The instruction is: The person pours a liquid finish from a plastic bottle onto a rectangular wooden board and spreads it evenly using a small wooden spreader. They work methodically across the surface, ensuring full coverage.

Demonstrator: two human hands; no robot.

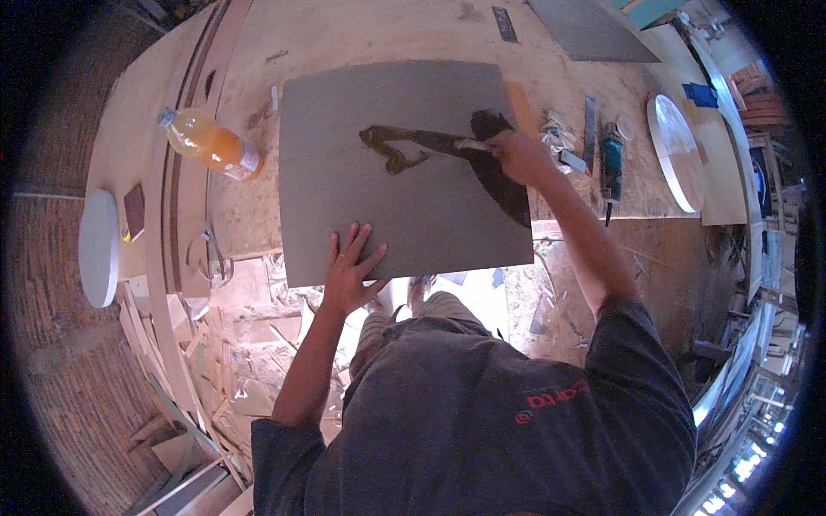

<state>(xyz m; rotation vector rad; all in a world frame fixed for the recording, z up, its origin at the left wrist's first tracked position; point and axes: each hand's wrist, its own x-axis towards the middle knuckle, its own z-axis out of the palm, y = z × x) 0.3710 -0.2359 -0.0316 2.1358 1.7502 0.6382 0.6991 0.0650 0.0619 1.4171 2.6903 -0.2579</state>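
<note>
The square grey board (379, 215) lay flat on the worktable (387, 34), its near edge jutting past the table — matt and plain, except for a dark, glossy smear (413, 136) and a broad dark patch (501, 185) at its right side. The left hand (351, 273) rested on it, fingers spread. The right hand (519, 158) gripped a small pale tool (471, 144) — its shape mostly hidden by the fist, its working edge hard to make out.

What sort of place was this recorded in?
Probably a woodworking workshop: a broad, stained pale-wood workbench carries what looks like a slim teal-and-black power tool, and long, thin, pale wooden strips lie in a jumble beside and below it.
</note>
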